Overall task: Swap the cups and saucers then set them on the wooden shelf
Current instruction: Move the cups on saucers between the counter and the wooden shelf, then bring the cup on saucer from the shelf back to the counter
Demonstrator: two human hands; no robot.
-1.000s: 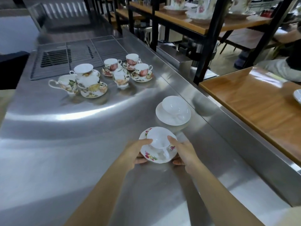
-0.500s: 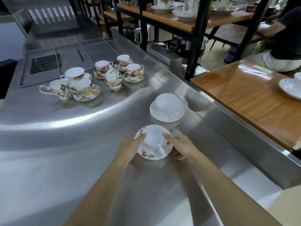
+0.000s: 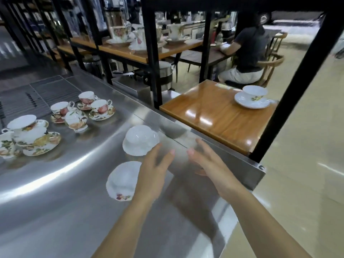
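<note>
My L hand [image 3: 154,172] and R hand [image 3: 208,162] hovering over steel counter [image 3: 61,202], fingers spread, gripping nothing, floral saucer w/ cup [image 3: 122,181] lying just beside L hand, prob. not touching, blurred, white cup+saucer [image 3: 139,140] sitting beyond, wood shelf [image 3: 210,116] near R.

No legible text anywhere.

Café: steel counter [image 3: 78,183], wooden tables [image 3: 210,116], teacup display shelves [image 3: 134,53].
</note>
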